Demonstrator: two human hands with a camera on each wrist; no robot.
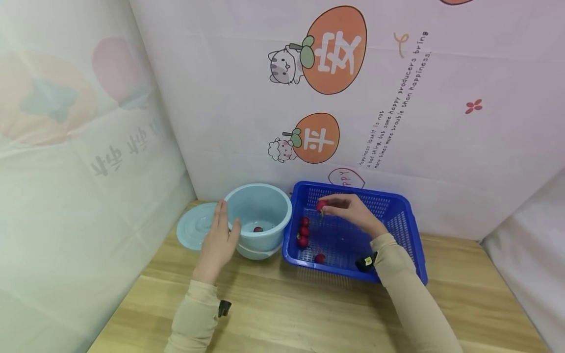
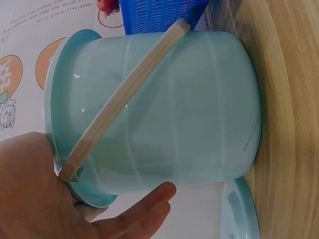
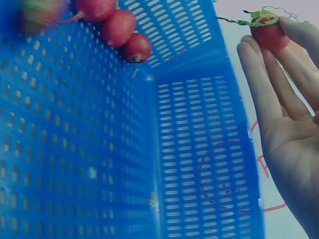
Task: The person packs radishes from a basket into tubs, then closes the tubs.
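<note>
The held radish (image 1: 321, 206) is hanging over the left part of the basket (image 1: 340, 240), pinched between the thumb and fingertips of the right hand (image 1: 353, 213). Its leafy end is pointing toward the person in the head view, with a thin green strand trailing; the body is looking nearly round, so no long axis can be told apart from the stalk line. Three radishes (image 1: 303, 232) are lying in a row along the basket's left wall, and a fourth radish (image 1: 320, 258) is sitting near the front wall. The right sleeve (image 1: 399, 267) is crossing and hiding part of the basket's near rim. The basket's left wall and the rim of the bucket (image 1: 265, 241) are standing between the held radish and the bucket's interior, where one radish (image 1: 258, 229) is lying. The left hand (image 1: 218, 242) is resting at the bucket's left rim, fingers extended, gripping nothing; its pressure cannot be told. The handle (image 2: 124, 102) is slanting across the bucket's outside. The lid (image 1: 190, 228) is lying left of the bucket, partly covered by the left hand.
</note>
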